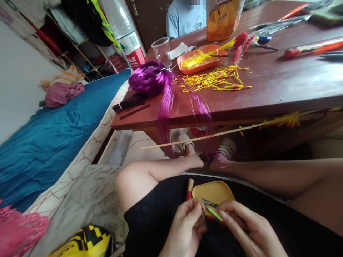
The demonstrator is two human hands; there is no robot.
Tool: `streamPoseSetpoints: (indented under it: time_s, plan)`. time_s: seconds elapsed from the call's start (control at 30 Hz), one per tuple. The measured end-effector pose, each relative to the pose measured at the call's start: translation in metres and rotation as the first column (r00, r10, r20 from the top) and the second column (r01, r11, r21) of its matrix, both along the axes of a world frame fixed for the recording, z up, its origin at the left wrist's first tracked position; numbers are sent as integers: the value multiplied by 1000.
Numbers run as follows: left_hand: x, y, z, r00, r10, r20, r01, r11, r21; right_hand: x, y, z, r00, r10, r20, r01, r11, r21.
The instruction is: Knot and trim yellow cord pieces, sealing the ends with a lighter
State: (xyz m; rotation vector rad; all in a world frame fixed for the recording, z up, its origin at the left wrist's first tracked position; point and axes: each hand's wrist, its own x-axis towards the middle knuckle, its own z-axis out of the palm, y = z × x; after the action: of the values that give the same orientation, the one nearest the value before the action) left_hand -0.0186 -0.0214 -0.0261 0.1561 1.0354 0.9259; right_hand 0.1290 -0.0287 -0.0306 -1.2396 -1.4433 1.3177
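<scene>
My left hand point(186, 223) and my right hand point(248, 225) meet over my lap, both with fingers pinched on a thin green stem point(214, 213) and a small dark wire-like piece. Just behind them a yellow tray point(214, 191) rests on my black skirt, with a red-tipped stick point(189, 188) at its left edge. A long thin wooden stick point(203, 137) with yellow and red bits at its right end spans the space below the table edge.
A brown wooden table point(281, 85) carries a purple fibre bundle point(152, 78), yellow stamens point(214, 80), an orange tray point(198, 59), a clear cup point(161, 50) and red flower pieces point(241, 43). A person in a light blue shirt point(184, 18) sits behind it. A blue-covered bed point(59, 132) lies left.
</scene>
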Motion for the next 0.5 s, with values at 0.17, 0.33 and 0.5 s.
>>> streamPoseSetpoints:
  time_s: [0.17,0.33,0.5]
  plan:
    - [0,-1,-2,999,5,-36,-3,998,55,-3,-2,0,995,63,71,-62,998,-13]
    - [1,-2,3,996,-5,-93,12,997,78,-7,-2,0,988,62,142,-68,997,38]
    - [2,-1,5,997,-1,-75,6,998,65,-9,-3,0,965,9,261,-58,982,180]
